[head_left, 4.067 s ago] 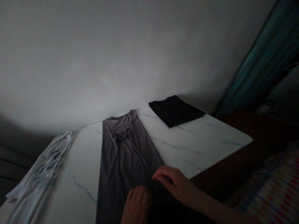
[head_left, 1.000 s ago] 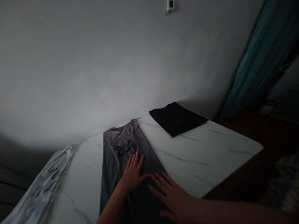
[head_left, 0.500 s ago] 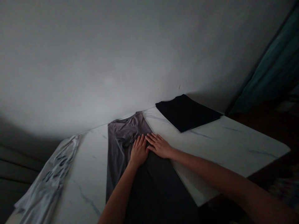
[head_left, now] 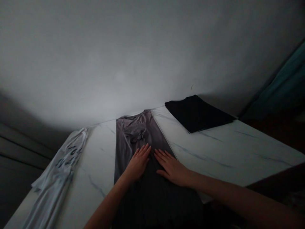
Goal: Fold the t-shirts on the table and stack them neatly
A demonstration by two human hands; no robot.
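Note:
A dark grey garment [head_left: 152,127] lies lengthwise across the white marbled table [head_left: 100,159], its far end near the wall and its near part in shadow at the bottom of the view. Wrinkles bunch up around its upper middle. My left hand [head_left: 138,161] rests flat on the cloth just below those wrinkles, fingers stretched forward. Beside it, my right hand [head_left: 172,167] also lies flat on the garment, thumb apart from the fingers, close to its right edge. A small gap separates the two hands. Neither grips anything.
On the right part of the table, a folded black cloth [head_left: 197,113] lies near the wall [head_left: 143,57]. A light garment with dark markings [head_left: 64,168] runs along the left edge. A teal curtain [head_left: 281,82] hangs at the far right.
Both hands have slid down the grey garment toward me, and they have moved apart from each other. The camera view has shifted, so the table's contents appear further right.

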